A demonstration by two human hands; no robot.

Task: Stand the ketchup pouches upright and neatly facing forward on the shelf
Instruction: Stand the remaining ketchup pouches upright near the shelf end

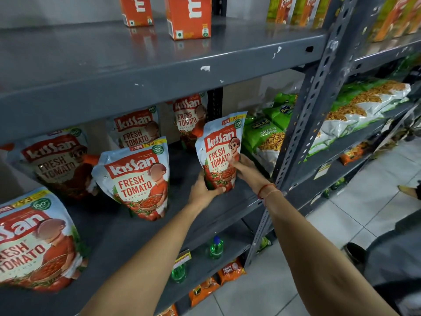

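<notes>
Several Kissan ketchup pouches stand on the grey metal shelf [227, 201]. At the shelf's right end I hold one ketchup pouch [218, 147] upright, label toward me. My left hand [202, 190] grips its bottom left corner and my right hand [243, 167] presses its lower right side. A front-row pouch [134, 176] stands upright to its left. A larger-looking pouch [34, 238] is at the near left edge. Three more pouches stand behind: one on the left [54, 160], one in the middle [134, 128] and one on the right [189, 115].
Green snack bags [266, 133] lie right of the held pouch, beside the perforated upright post [303, 124]. Orange cartons [189, 17] stand on the shelf above. Green bottles [215, 247] and orange packets [230, 270] sit on lower shelves. Tiled floor [341, 213] lies to the right.
</notes>
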